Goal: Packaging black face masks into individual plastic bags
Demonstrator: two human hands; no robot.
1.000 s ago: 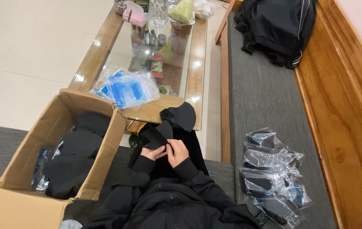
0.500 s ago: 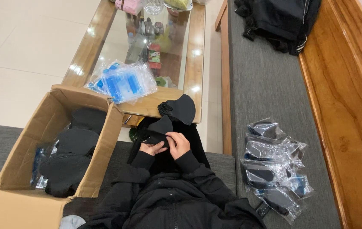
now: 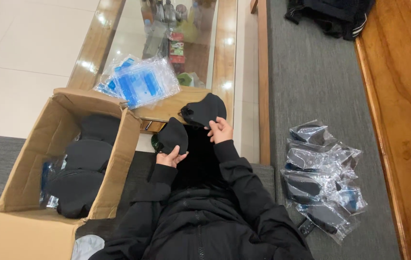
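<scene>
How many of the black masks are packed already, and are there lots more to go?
Done: a pile of bagged masks lies on the grey seat. In hand: the left hand holds one black mask, the right hand another. Left: the cardboard box holds stacks of loose masks, and empty bags wait on the table. An exact count is not possible.

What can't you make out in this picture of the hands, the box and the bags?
Head view only:
- Cardboard box: its bottom is hidden under stacked black pieces.
- Black garment: cut off by the top edge.
- Clutter on the glass table: too small and glary to identify.
- Bagged pieces: overlapping, so uncountable.
</scene>
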